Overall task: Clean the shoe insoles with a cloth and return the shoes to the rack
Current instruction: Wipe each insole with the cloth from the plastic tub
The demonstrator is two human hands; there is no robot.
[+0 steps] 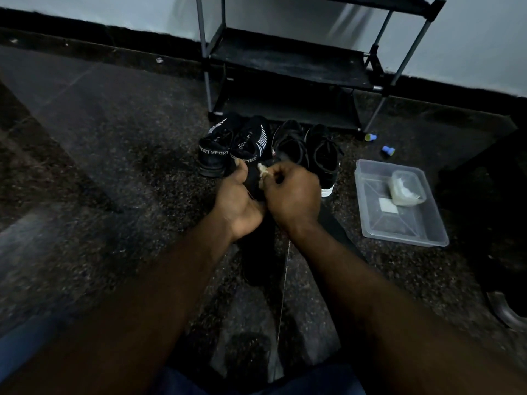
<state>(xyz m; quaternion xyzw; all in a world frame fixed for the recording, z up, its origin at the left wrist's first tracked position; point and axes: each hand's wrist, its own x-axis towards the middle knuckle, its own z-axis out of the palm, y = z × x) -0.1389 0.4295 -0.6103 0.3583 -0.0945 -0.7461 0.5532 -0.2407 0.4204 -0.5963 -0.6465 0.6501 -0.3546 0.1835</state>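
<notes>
one murky insole [252,180] in left hand [238,201] grip, cloth [262,170] in right hand [293,195] pinch

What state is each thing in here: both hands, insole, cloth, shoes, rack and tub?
left hand: grips the insole's edge.
right hand: pinches the cloth onto the insole.
insole: out of its shoe, held between both hands.
cloth: bunched in the right fingers.
four shoes: upright on the floor before the rack.
rack: standing by the wall.
clear tub: lidless on the floor, small container inside.
</notes>
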